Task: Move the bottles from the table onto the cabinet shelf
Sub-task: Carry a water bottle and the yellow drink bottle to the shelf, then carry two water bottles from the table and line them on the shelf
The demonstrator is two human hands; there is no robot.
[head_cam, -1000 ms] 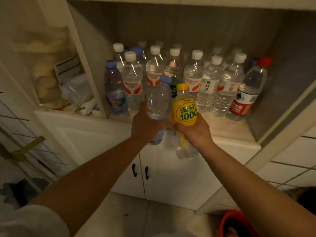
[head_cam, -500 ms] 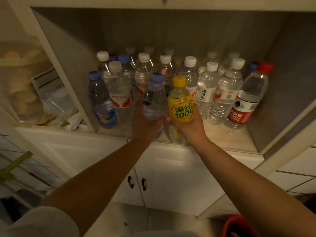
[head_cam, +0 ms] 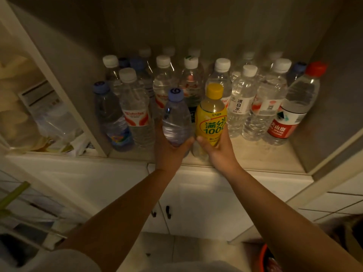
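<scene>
My left hand (head_cam: pixel 170 152) grips a clear bottle with a blue cap (head_cam: pixel 176 116) around its lower half. Beside it, my right hand (head_cam: pixel 220 152) grips a yellow-labelled bottle with a yellow cap (head_cam: pixel 212 118). Both bottles stand upright at the front edge of the cabinet shelf (head_cam: pixel 255 158); whether their bases touch it is hidden. Behind them several water bottles fill the shelf, among them a white-capped one (head_cam: pixel 135 107) on the left and a red-capped one (head_cam: pixel 292 112) at the far right.
A side wall (head_cam: pixel 64 91) splits the shelf from a left compartment holding bags and paper (head_cam: pixel 49 122). White cabinet doors with dark handles (head_cam: pixel 168 212) lie below. A red bucket rim (head_cam: pixel 264 258) shows at the bottom right.
Both hands have carried their bottles up and forward from below the shelf edge to its front, in front of the standing bottles. The view has moved closer.
</scene>
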